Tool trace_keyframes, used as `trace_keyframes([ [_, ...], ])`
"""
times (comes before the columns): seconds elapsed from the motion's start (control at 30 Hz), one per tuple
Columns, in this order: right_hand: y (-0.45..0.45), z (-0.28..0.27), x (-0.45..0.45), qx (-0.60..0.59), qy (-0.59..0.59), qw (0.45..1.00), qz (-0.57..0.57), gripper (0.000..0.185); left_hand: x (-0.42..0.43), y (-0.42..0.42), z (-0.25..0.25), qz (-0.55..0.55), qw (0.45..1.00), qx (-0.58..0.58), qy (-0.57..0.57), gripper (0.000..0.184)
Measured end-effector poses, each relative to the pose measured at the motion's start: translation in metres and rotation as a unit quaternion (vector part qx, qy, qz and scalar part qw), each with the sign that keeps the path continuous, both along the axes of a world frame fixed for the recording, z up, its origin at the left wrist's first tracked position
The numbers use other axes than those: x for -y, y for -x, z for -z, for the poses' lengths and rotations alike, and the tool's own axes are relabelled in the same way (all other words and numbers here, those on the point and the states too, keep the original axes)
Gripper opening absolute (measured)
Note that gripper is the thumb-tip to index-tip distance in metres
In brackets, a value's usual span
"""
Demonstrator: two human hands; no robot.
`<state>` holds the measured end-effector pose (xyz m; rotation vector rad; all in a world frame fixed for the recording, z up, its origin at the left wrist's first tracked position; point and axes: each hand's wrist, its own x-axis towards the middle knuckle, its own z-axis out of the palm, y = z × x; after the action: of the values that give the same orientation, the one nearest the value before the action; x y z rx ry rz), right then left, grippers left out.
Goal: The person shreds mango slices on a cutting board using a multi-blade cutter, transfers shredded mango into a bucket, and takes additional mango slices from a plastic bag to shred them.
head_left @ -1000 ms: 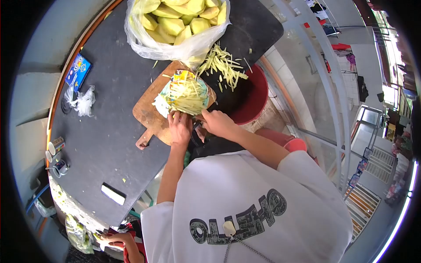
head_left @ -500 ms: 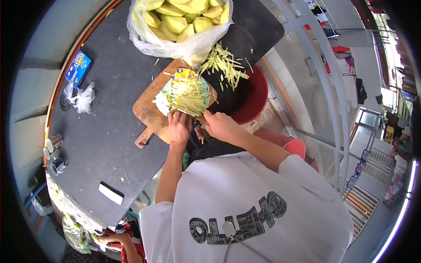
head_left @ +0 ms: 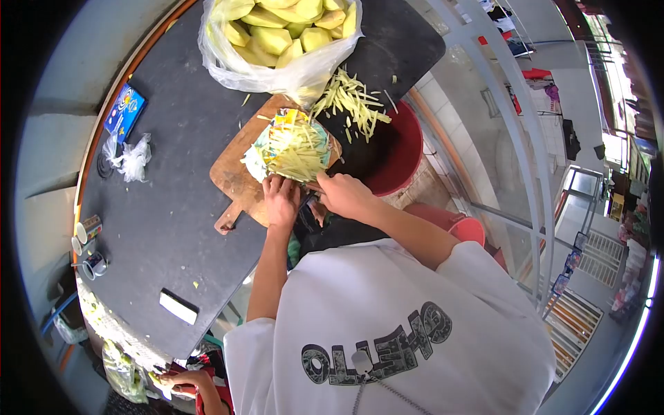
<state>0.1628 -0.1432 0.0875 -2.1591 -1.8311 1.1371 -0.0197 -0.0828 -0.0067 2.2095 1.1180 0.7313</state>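
My left hand (head_left: 281, 200) is curled in at the near edge of a heap of pale green strips (head_left: 297, 151), its fingertips hidden. My right hand (head_left: 344, 195) is closed beside it around a narrow brownish handle, apparently a knife's; no blade can be made out. The strips look like shredded green mango or papaya. They lie on a printed plastic wrapper (head_left: 256, 160) over a wooden cutting board (head_left: 232, 169), whose handle points toward the lower left.
Beyond the board sits a clear bag (head_left: 238, 72) of peeled fruit pieces (head_left: 273, 40), with loose strips (head_left: 353, 102) beside it. A red tub (head_left: 408, 155) stands right of the dark table (head_left: 180, 235). Leftward are a blue box (head_left: 125, 111), cups (head_left: 90, 228) and a phone (head_left: 178, 306). Another person's hand (head_left: 187, 380) shows lower left.
Both hands stay close together at the near edge of the heap, the right hand shifted very slightly. The whole view has drifted a little. The heap looks much the same.
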Motion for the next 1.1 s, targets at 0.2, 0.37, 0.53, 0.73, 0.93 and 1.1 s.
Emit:
trace_keyframes([
  [0.2, 0.005, 0.02, 0.0, 0.019, -0.035, 0.999, -0.003, 0.025, -0.006, -0.001, 0.003, -0.001, 0.999, 0.01, -0.047, 0.021],
  [0.37, 0.003, 0.004, 0.006, 0.013, -0.007, 1.0, 0.008, 0.024, -0.002, 0.002, 0.003, 0.016, 0.999, 0.011, -0.029, 0.019],
  [0.53, 0.005, 0.011, 0.004, 0.011, -0.011, 1.0, 0.01, 0.022, -0.011, 0.001, 0.003, 0.02, 0.999, -0.003, -0.038, 0.018],
  [0.73, 0.005, 0.035, 0.009, -0.034, -0.055, 0.998, 0.017, 0.028, -0.003, 0.008, 0.006, 0.042, 0.999, -0.005, -0.032, 0.025],
  [0.93, 0.003, 0.032, 0.008, -0.029, -0.072, 0.997, 0.022, 0.027, -0.008, 0.006, 0.005, 0.005, 0.999, 0.014, -0.034, 0.027],
  [1.1, 0.003, 0.001, 0.005, -0.015, -0.046, 0.999, 0.006, 0.026, -0.009, 0.015, 0.015, 0.042, 0.999, -0.022, -0.006, 0.025],
])
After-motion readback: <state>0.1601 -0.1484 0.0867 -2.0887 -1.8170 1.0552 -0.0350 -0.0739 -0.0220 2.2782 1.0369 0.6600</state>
